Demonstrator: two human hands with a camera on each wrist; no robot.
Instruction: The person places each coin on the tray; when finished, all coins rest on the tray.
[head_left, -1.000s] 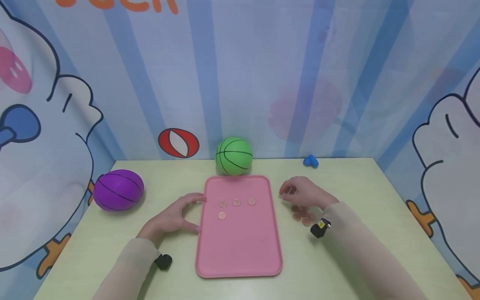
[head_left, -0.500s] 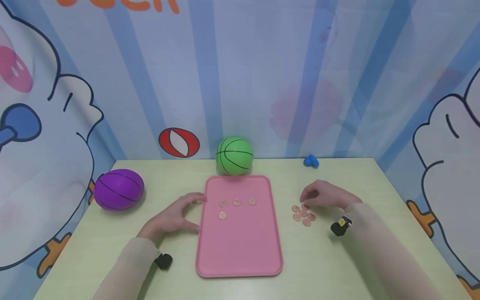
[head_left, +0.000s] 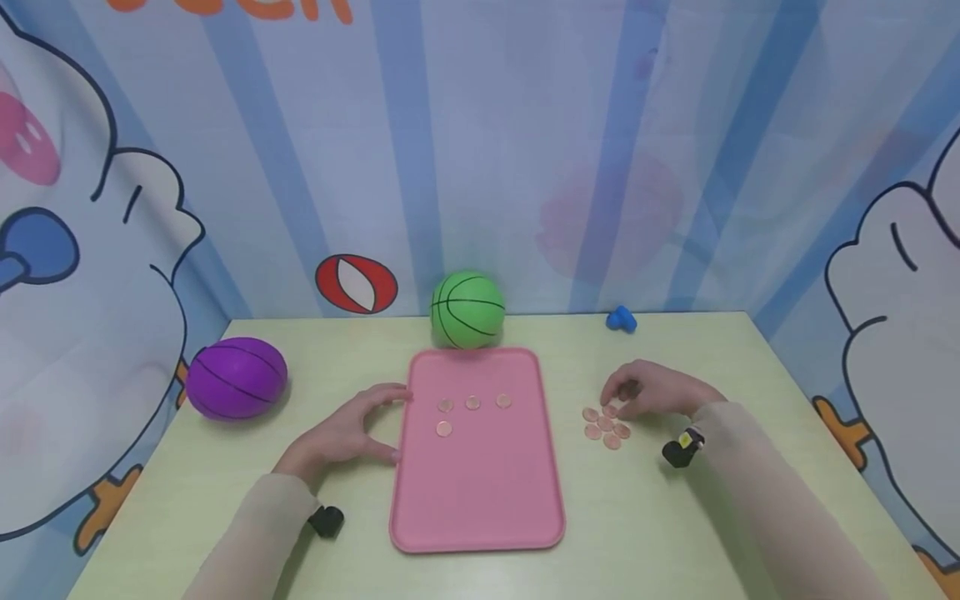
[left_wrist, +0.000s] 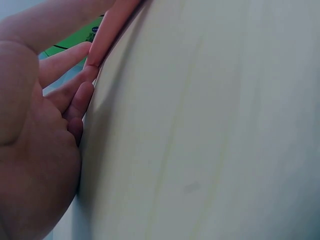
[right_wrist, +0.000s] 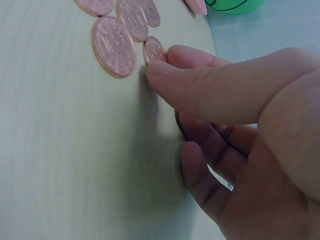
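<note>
A pink tray (head_left: pixel 480 492) lies on the table with several copper coins on it, one of them the lower-left coin (head_left: pixel 444 429). My left hand (head_left: pixel 341 433) rests at its left side, fingers and thumb spread, fingertips touching the rim; the left wrist view shows fingers (left_wrist: pixel 75 95) against the pink edge. To the right of the tray lies a loose group of copper coins (head_left: pixel 604 424). At the group's far right side, my right hand (head_left: pixel 651 390) has thumb and index finger pinching a coin (right_wrist: pixel 154 50), partly hidden by the fingertips. Its other fingers are loosely curled.
Behind the tray sits a green ball (head_left: pixel 467 310) with black lines. A purple ball (head_left: pixel 237 378) stands at the table's left edge, and a small blue object (head_left: pixel 621 319) lies at the back right. A printed cloth (head_left: pixel 487 150) hangs behind.
My right hand has moved right, from near the tray's right edge to the far right side of the loose coins, uncovering them. My left hand and the coins on the tray stay put.
</note>
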